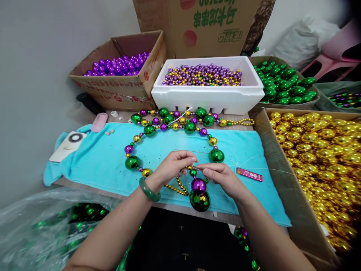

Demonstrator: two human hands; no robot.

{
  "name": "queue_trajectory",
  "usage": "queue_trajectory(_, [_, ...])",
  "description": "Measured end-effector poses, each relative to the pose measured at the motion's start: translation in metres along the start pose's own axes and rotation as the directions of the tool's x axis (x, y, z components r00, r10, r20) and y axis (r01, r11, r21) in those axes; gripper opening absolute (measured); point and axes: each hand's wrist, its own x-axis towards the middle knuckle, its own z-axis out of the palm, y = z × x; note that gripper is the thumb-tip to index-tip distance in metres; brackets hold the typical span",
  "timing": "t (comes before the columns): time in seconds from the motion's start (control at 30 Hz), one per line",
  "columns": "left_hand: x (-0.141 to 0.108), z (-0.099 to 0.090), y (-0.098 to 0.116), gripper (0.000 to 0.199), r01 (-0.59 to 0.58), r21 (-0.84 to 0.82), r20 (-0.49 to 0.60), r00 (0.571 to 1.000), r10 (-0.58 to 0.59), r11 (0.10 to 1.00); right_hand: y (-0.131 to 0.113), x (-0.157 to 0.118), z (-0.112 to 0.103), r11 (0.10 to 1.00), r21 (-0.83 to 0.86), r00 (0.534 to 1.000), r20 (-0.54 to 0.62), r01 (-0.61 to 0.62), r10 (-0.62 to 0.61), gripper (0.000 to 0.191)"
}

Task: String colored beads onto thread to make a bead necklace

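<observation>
A necklace of green, purple and gold beads lies in a loop on a turquoise towel. My left hand, with a green bangle at its wrist, pinches the necklace's near end. Close by, my right hand has its thumb and forefinger pressed together on something thin at the left fingertips; whether it is cord or a needle is too small to tell. Below the fingertips hang a purple bead and a large green bead. Small gold beads trail beside them.
Behind the towel stand a carton of purple beads and a white foam box. A carton of gold beads borders the right side. A second bead strand, a pink label, clear cord and a white device lie around the necklace.
</observation>
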Motion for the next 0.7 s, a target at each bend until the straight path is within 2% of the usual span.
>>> queue_trajectory(0.2, [-0.001,0.004,0.003,0.017,-0.017,0.008,0.006,1.0,0.017,1.0,0.011,0.002,0.001,0.992,0.111,0.998,-0.005,-0.058,0.059,0.04])
queue_trajectory(0.4, [-0.001,0.005,0.003,0.018,-0.031,0.028,-0.003,1.0,0.031,0.999,0.023,0.003,0.001,0.985,0.161,0.998,0.015,-0.061,0.059,0.038])
queue_trajectory(0.7, [0.002,0.003,-0.001,0.016,-0.072,0.087,-0.002,0.997,0.072,0.994,0.023,0.003,0.006,0.976,0.214,0.997,-0.042,-0.052,0.063,0.037])
